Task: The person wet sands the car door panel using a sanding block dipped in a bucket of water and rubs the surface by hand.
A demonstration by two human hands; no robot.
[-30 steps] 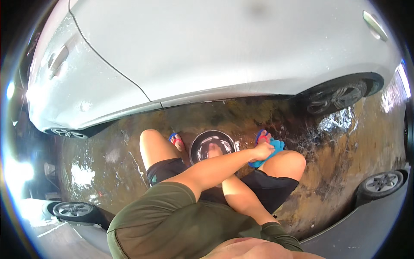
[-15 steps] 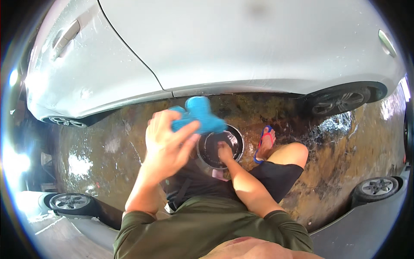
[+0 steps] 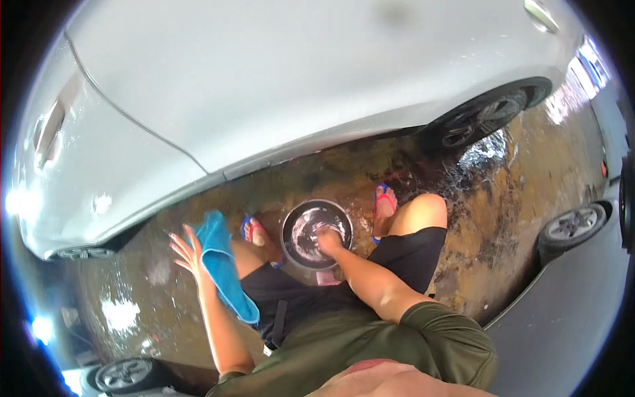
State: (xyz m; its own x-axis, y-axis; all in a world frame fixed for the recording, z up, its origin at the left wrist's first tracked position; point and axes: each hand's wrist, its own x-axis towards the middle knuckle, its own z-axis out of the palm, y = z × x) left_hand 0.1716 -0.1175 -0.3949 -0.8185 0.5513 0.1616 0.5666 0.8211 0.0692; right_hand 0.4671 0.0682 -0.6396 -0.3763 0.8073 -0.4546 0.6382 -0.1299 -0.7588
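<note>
My left hand (image 3: 188,255) is raised beside my left knee with its fingers spread apart. A blue cloth (image 3: 223,264) hangs over the knee and thigh, right against that hand; the fingers are not closed on it. Between my feet stands a round dark basin (image 3: 287,257) with a metallic rim, holding water. My right hand (image 3: 329,241) reaches down into this basin, and its fingers are hidden at the water.
The side of a silver car (image 3: 264,86) rises in front, with its wheel (image 3: 486,114) to the right. Behind me at the right is another car (image 3: 555,291). The floor (image 3: 509,218) is wet and stained. A small pink thing (image 3: 327,278) is just below the basin.
The blue cloth, bunched up by my left hand before, now lies spread over my left knee. That hand has moved left and opened out. My right hand stays in the basin; the view has turned.
</note>
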